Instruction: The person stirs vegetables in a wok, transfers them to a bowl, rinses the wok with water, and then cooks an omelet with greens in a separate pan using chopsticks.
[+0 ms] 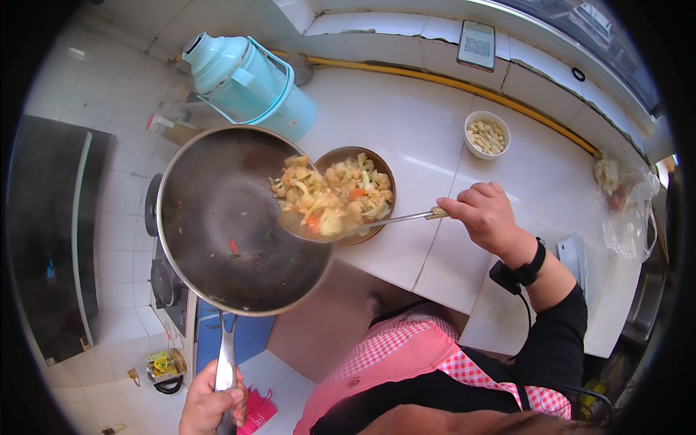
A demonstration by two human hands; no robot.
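My left hand [213,399] is closed round the metal handle of a dark wok [217,212], which is held up and tilted toward the counter. Only a few red and green scraps cling to the wok's inside. In my right hand [481,217] is the handle end of a slotted skimmer [304,227], reaching leftward. Cooked cauliflower [307,190] with bits of carrot lies on the skimmer's perforated head, at the wok's rim. Partly behind it stands a round brown-rimmed bowl [392,190] that also holds cauliflower. The skimmer hides part of that bowl.
A light-blue thermos jug [250,84] stands behind the wok. Peeled garlic cloves fill a small white bowl [487,136] farther right. A phone [477,45] lies on the tiled ledge. A cleaver [572,261] and a plastic bag [628,217] are at right, the gas stove [163,283] at left.
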